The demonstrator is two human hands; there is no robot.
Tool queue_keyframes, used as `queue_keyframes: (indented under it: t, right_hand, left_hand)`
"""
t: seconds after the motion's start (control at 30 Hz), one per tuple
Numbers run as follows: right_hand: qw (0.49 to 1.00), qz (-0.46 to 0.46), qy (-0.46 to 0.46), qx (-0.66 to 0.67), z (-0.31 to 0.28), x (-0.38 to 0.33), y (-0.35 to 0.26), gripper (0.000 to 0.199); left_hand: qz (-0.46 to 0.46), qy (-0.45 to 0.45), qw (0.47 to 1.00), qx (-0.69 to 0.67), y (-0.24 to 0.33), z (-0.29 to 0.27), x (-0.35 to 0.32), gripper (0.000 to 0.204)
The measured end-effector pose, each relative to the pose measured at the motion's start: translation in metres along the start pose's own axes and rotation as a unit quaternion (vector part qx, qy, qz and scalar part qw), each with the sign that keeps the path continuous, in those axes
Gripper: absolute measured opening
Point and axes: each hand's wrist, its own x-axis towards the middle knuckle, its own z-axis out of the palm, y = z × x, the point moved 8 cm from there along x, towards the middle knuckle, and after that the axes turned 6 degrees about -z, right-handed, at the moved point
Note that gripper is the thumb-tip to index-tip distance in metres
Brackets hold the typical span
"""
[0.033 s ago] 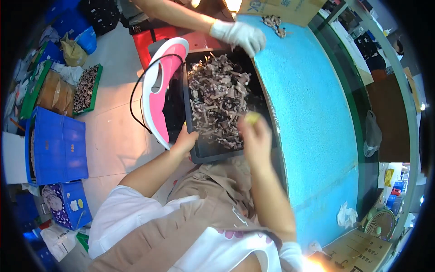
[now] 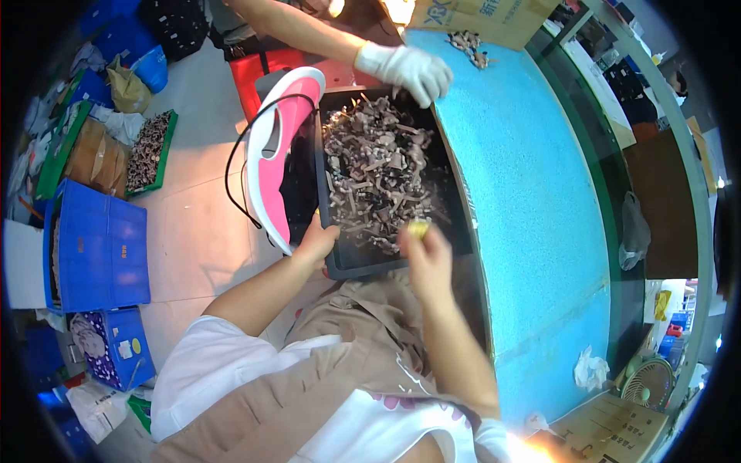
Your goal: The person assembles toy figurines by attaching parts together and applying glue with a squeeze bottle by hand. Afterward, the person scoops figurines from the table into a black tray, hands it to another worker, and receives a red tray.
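Head view, near to far: left hand [image 2: 315, 245] clamped on near-left rim of black tray [image 2: 363, 261] beside blue desk [image 2: 532, 231]; right hand [image 2: 429, 258] pinching small yellow piece [image 2: 417, 228] over heaped brownish scraps [image 2: 378, 181]. Tray likely stiff, weighty, best gripped by rims; scraps light, loose. Beyond, co-worker's gloved hand [image 2: 409, 71] at far rim.

- Black tray [image 2: 363, 262]: rectangular, shallow, long axis running 12 to 6 o'clock; lies flat against the edge of the blue table top, which is at its 3 o'clock
- Brown scrap pieces [image 2: 378, 177]: small, irregular, heaped loosely; fill the tray's 12 o'clock and middle parts; its 6 o'clock end mostly bare
- Small yellow piece [image 2: 417, 228]: sits at the heap's 5 o'clock edge; shape unclear
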Motion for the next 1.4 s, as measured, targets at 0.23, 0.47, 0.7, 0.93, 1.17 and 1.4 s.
queue_keyframes:
  t: [0.23, 0.47, 0.7, 0.93, 1.17, 1.4]
  right_hand:
    - [0.883, 0.422, 0.029, 0.206, -0.021, -0.094, 0.128, 0.054]
    - [0.898, 0.373, 0.1, 0.211, -0.019, -0.056, 0.155, 0.052]
    - [0.9, 0.343, 0.11, 0.246, -0.003, -0.048, 0.164, 0.043]
    - [0.89, 0.323, 0.141, 0.29, -0.003, -0.048, 0.161, 0.045]
    - [0.872, 0.321, 0.189, 0.318, -0.011, -0.044, 0.165, 0.044]
    - [0.864, 0.336, 0.175, 0.333, -0.023, -0.025, 0.169, 0.016]
  left_hand:
    - [-0.013, -0.009, 1.0, 0.008, 0.006, 0.005, -0.008, 0.063]
    - [0.029, -0.042, 0.998, 0.042, -0.002, 0.004, 0.011, 0.058]
    - [0.028, -0.028, 0.998, 0.05, 0.001, 0.004, 0.006, 0.064]
    - [0.075, 0.005, 0.996, 0.047, 0.014, 0.011, -0.005, 0.066]
    - [0.001, 0.03, 1.0, 0.004, 0.011, 0.015, -0.006, 0.065]
    - [0.024, 0.066, 0.997, -0.011, -0.008, 0.018, 0.018, 0.066]
